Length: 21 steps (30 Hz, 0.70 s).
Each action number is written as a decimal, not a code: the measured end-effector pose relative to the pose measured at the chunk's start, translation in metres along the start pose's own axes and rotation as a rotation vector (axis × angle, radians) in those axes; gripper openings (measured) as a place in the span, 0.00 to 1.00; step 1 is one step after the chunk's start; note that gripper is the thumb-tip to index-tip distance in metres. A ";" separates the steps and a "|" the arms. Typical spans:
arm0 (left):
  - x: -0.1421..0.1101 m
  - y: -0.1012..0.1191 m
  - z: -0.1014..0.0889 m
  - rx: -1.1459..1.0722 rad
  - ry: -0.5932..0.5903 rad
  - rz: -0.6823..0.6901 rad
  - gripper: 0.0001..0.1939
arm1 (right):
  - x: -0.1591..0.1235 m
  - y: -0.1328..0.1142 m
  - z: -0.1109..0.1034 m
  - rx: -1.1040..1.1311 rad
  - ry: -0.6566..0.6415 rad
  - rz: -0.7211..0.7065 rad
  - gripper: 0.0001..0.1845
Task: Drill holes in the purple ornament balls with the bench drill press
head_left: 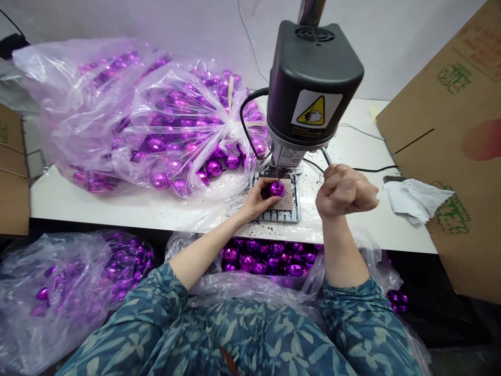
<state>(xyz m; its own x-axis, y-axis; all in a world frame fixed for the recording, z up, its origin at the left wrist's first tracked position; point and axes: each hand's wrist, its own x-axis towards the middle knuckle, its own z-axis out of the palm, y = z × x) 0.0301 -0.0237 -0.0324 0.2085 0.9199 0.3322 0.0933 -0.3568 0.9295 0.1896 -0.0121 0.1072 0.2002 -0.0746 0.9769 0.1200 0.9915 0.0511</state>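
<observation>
A shiny purple faceted ball (277, 189) sits on a small brown board (287, 202) under the drill press (309, 99). Thumb and fingers of my left hand (259, 199) pinch the ball from its left side. The drill press has a dark grey motor housing with a yellow warning sticker, and its tip is close above the ball; whether they touch I cannot tell. My right hand (345, 191) is closed in a fist around the press's lever (326, 155), of which only a short metal part shows. Beneath the board lies the slotted metal base (295, 215).
A large clear bag (129, 120) of purple balls lies left on the white table (129, 209). An open bag of balls (270, 258) is below the table edge, and another bag (55, 303) is lower left. A cardboard box (442, 151) and white tissue (417, 198) stand right. Dark shavings surround the base.
</observation>
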 end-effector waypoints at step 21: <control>-0.120 0.056 -0.009 0.372 -0.494 0.322 0.20 | 0.072 0.018 0.023 -0.055 0.117 0.511 0.29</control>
<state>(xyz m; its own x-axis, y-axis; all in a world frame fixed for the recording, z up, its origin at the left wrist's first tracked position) 0.0016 -0.1528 -0.0190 0.6918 0.6089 0.3883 0.2619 -0.7126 0.6509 0.1840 0.0024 0.1831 0.3531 0.4021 0.8448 0.0294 0.8977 -0.4396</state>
